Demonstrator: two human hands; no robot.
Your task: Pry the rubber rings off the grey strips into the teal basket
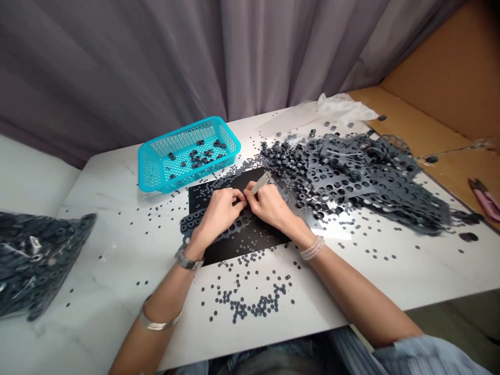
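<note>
My left hand (221, 211) is closed in a pinch over a black mat (216, 254); whatever its fingertips hold is too small to make out. Close beside it, fingertips nearly meeting, my right hand (270, 205) is closed around a pale, flat, narrow tool (261, 182) whose end sticks up past the fingers. I cannot tell the tool's exact kind. A dark grey perforated foam-like sheet (190, 221) lies on the mat, partly hidden under my left hand. Small dark discs (253, 304) are scattered on the mat and the white table around it.
A turquoise basket (189, 174) with several dark ring-like pieces stands at the back left. Perforated dark sheets (351, 177) and loose pieces are heaped at right. A clear bag (35, 260) of dark rings lies at left. Pink-handled pliers (484, 199) rest far right.
</note>
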